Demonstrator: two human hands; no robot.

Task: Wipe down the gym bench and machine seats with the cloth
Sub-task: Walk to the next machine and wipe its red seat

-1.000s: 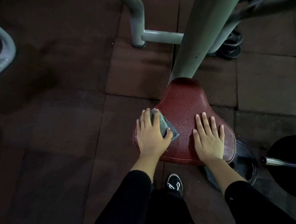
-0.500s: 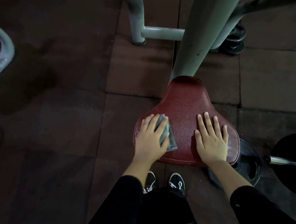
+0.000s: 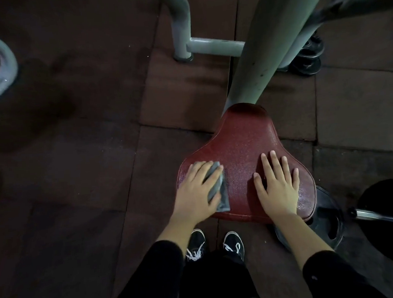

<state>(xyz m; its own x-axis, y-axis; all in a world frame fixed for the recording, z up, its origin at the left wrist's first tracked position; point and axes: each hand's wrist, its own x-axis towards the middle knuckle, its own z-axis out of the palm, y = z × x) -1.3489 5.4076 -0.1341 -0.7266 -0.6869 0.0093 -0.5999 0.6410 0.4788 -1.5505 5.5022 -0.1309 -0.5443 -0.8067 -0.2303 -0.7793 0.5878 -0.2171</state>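
A dark red padded machine seat (image 3: 242,150) sits low in front of me, narrow at the far end and wide near me. My left hand (image 3: 197,193) presses a folded grey cloth (image 3: 219,191) onto the seat's near left corner, fingers curled over it. My right hand (image 3: 278,185) lies flat on the seat's near right part, fingers spread, holding nothing. The seat surface looks speckled and slightly glossy.
A thick grey-green machine post (image 3: 274,38) rises from the seat's far end, with a frame leg and crossbar (image 3: 214,46) behind it. Black weight plates (image 3: 310,59) lie at the back right, another plate (image 3: 330,221) and a bar (image 3: 377,215) at right. My black shoes (image 3: 195,245) stand below the seat.
My left hand has slid the cloth toward the seat's near left edge and turned it more upright. The right hand stays flat in the same place.
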